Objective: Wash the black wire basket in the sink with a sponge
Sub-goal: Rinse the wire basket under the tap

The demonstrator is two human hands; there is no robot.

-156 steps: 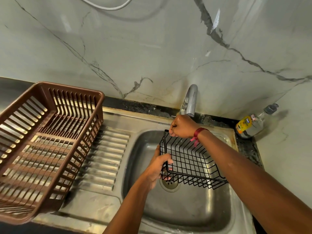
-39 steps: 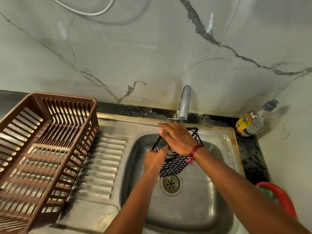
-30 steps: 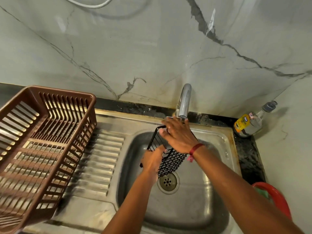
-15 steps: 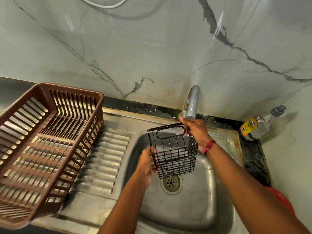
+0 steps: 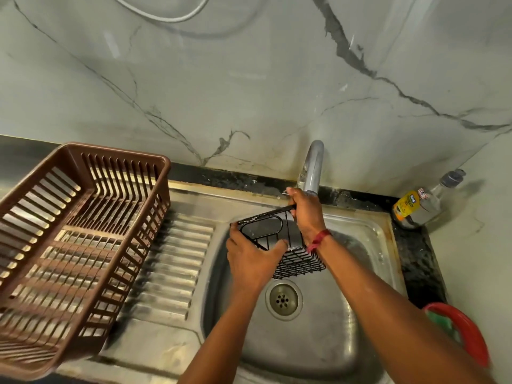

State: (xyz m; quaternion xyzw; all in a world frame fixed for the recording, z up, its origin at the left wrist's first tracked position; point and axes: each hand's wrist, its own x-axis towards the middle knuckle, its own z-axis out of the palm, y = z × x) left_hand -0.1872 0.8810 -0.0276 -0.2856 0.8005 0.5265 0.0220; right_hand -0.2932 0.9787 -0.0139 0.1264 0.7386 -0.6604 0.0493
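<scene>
you've got the basket (image 5: 299,261) lifted off the floor of the sink (image 5: 318,342), tilted, just under the tap (image 5: 313,167) and above the drain (image 5: 283,300). your left hand (image 5: 252,259) wraps the near end, thumb lying across the wire beside the oval handle loop. your right hand (image 5: 307,217) is curled over the far top rim, right below the spout. both hands are gripping it. i can't tell whether water is running.

expect it to feel light and stiff: thin wire that won't sag or fold, so one hand could probably carry it. the coated wire will likely be slick once wet or soapy, and the fine mesh would bite into your fingers. take hold on the thicker rim bar or the handle loop, not the grid. it doesn't look fragile, though it could clatter if it slips onto the steel.

no sponge is in view. to use one you'd have to free a hand, so settle the other firmly on the rim first.
</scene>
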